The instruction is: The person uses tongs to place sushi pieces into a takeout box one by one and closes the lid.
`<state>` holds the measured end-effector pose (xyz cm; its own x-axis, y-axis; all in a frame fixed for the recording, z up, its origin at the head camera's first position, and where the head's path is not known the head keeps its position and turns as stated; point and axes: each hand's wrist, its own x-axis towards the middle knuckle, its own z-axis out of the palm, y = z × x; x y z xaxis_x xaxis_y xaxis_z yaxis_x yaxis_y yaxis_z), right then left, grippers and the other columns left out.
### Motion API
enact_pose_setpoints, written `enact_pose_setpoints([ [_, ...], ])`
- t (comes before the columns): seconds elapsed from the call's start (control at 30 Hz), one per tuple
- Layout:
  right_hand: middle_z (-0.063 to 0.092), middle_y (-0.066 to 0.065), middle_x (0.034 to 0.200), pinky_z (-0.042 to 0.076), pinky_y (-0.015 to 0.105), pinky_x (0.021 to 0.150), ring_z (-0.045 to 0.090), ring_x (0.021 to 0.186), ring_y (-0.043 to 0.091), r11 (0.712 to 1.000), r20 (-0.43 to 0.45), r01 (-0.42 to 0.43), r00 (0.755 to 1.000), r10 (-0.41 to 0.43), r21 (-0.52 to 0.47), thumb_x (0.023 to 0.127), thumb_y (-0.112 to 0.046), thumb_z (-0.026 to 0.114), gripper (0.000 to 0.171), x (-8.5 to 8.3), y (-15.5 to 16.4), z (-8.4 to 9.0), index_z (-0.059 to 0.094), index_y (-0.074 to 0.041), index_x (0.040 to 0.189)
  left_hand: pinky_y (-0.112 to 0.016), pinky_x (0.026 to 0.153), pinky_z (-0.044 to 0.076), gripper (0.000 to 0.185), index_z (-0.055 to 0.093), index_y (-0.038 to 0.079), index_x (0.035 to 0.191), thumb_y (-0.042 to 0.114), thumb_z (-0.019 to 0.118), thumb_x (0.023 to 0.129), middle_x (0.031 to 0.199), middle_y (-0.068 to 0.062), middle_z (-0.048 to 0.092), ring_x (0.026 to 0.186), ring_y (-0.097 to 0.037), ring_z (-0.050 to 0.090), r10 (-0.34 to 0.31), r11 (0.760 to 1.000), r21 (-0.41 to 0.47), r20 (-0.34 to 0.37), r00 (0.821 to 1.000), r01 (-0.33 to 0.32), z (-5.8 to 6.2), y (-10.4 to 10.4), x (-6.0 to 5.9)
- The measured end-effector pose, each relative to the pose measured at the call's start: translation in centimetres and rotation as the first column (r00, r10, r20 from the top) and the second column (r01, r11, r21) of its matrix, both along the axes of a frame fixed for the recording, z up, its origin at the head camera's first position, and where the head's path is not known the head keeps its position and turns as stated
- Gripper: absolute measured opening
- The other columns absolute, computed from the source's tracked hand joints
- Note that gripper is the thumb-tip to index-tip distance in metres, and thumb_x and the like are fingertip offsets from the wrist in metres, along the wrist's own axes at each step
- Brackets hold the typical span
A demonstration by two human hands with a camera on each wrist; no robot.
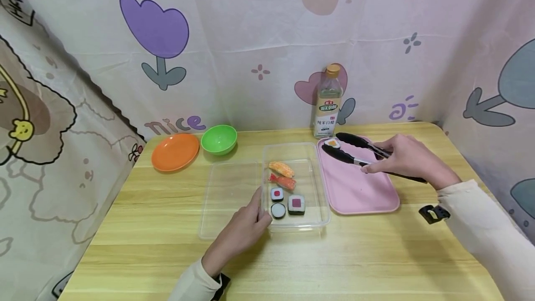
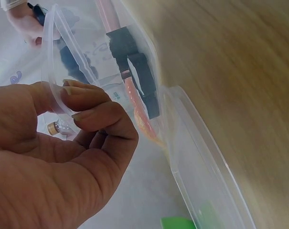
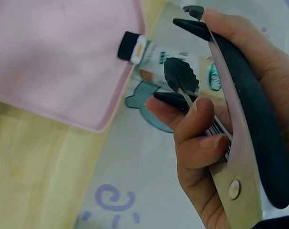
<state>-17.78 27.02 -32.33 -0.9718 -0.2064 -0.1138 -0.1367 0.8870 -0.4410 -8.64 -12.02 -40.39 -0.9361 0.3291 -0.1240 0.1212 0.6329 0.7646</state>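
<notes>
My left hand (image 1: 259, 208) pinches the near-left rim of a clear plastic container (image 1: 319, 199); in the left wrist view the thumb and fingers (image 2: 82, 114) close on that rim (image 2: 52, 57). Several toy sushi pieces (image 1: 286, 189) lie inside it. My right hand (image 1: 376, 161) grips black tongs (image 1: 351, 150) over a pink tray (image 1: 359, 189). The tongs' arms stand apart, their tips beside a single sushi piece (image 1: 332, 143) at the tray's far left corner. The right wrist view shows the hand (image 3: 201, 124) around the tongs (image 3: 244, 95), the sushi piece (image 3: 132, 47) and the tray (image 3: 58, 57).
A clear lid (image 1: 227, 199) lies flat left of the container. An orange plate (image 1: 174, 151) and a green bowl (image 1: 218, 139) sit at the back left. A vinegar bottle (image 1: 328, 101) stands behind the tray. Printed cloth walls enclose the wooden table (image 1: 167, 245).
</notes>
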Motion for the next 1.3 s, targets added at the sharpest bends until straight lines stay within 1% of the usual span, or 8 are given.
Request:
enact_pose_setpoints([
  [0.1, 0.032, -0.003, 0.058, 0.030, 0.034, 0.055, 0.034, 0.059, 0.017, 1.000, 0.001, 0.016, 1.000, -0.016, -0.012, 0.067, -0.062, 0.085, 0.095, -0.4, 0.4, -1.0, 0.062, 0.000, 0.134, -0.025, 0.047, 0.031, 0.076, 0.017, 0.004, 0.161, 0.012, 0.052, 0.094, 0.064, 0.008, 0.044, 0.053, -0.007, 0.038, 0.001, 1.000, 0.003, 0.004, 1.000, -0.001, 0.0, 0.0, 0.0],
  [0.33, 0.053, 0.000, 0.065, 0.036, 0.036, 0.063, 0.050, 0.074, 0.024, 0.998, -0.032, 0.054, 0.998, -0.055, -0.030, 0.067, -0.065, 0.085, 0.098, -1.3, 0.7, -3.6, 0.063, 0.004, 0.133, -0.025, 0.047, 0.031, 0.077, 0.016, 0.005, 0.161, 0.013, 0.052, 0.094, 0.063, 0.008, 0.044, 0.052, -0.006, 0.038, -0.002, 1.000, -0.002, -0.002, 1.000, 0.002, -0.1, 0.0, 0.0],
  [0.53, 0.043, 0.000, 0.061, 0.035, 0.035, 0.058, 0.047, 0.065, 0.021, 0.995, -0.043, 0.077, 0.996, -0.080, -0.064, 0.070, -0.060, 0.085, 0.085, -1.7, 0.8, -5.7, 0.071, 0.006, 0.120, -0.025, 0.046, 0.030, 0.076, 0.018, 0.006, 0.161, 0.012, 0.052, 0.094, 0.062, 0.008, 0.044, 0.051, -0.006, 0.037, -0.004, 1.000, 0.001, -0.004, 1.000, 0.004, -0.1, 0.0, 0.0],
  [0.6, 0.040, 0.000, 0.061, 0.034, 0.034, 0.056, 0.045, 0.061, 0.020, 0.994, -0.038, 0.084, 0.996, -0.087, -0.074, 0.070, -0.060, 0.085, 0.085, -1.8, 0.8, -6.1, 0.070, 0.008, 0.120, -0.024, 0.046, 0.030, 0.075, 0.018, 0.006, 0.161, 0.012, 0.052, 0.094, 0.062, 0.009, 0.044, 0.051, -0.006, 0.037, -0.005, 1.000, 0.001, -0.006, 1.000, 0.005, -0.1, 0.0, 0.0],
  [0.77, 0.040, 0.003, 0.062, 0.034, 0.034, 0.055, 0.040, 0.060, 0.020, 0.992, -0.009, 0.099, 0.995, -0.100, -0.081, 0.072, -0.058, 0.085, 0.097, -2.0, 0.7, -6.6, 0.058, 0.011, 0.134, -0.024, 0.046, 0.030, 0.076, 0.016, 0.006, 0.161, 0.013, 0.052, 0.095, 0.062, 0.009, 0.044, 0.051, -0.005, 0.037, -0.005, 1.000, 0.001, -0.004, 1.000, 0.005, -0.1, 0.0, 0.0],
  [0.9, 0.042, 0.004, 0.062, 0.034, 0.034, 0.056, 0.039, 0.060, 0.020, 0.992, -0.015, 0.101, 0.995, -0.103, -0.080, 0.072, -0.057, 0.085, 0.096, -2.1, 0.5, -6.7, 0.059, 0.010, 0.134, -0.024, 0.046, 0.030, 0.077, 0.016, 0.005, 0.162, 0.014, 0.052, 0.094, 0.062, 0.009, 0.045, 0.052, -0.005, 0.037, -0.002, 1.000, 0.000, -0.003, 1.000, 0.002, 0.0, 0.0, -0.1],
  [1.07, 0.056, 0.006, 0.066, 0.035, 0.034, 0.057, 0.043, 0.063, 0.021, 0.992, -0.025, 0.090, 0.995, -0.093, -0.091, 0.072, -0.054, 0.086, 0.089, -2.1, 0.3, -6.6, 0.063, 0.009, 0.130, -0.024, 0.046, 0.031, 0.077, 0.016, 0.005, 0.161, 0.014, 0.053, 0.094, 0.062, 0.009, 0.045, 0.051, -0.005, 0.037, 0.000, 1.000, 0.000, -0.003, 1.000, 0.000, 0.0, 0.0, 0.0],
  [1.3, 0.042, 0.003, 0.063, 0.033, 0.034, 0.055, 0.039, 0.061, 0.020, 0.992, -0.011, 0.089, 0.996, -0.091, -0.087, 0.073, -0.052, 0.086, 0.084, -2.2, 0.2, -6.7, 0.064, 0.007, 0.130, -0.025, 0.047, 0.031, 0.077, 0.015, 0.002, 0.161, 0.014, 0.052, 0.094, 0.063, 0.009, 0.045, 0.053, -0.006, 0.037, 0.002, 1.000, -0.006, 0.002, 1.000, -0.002, -0.1, 0.0, 0.0],
])
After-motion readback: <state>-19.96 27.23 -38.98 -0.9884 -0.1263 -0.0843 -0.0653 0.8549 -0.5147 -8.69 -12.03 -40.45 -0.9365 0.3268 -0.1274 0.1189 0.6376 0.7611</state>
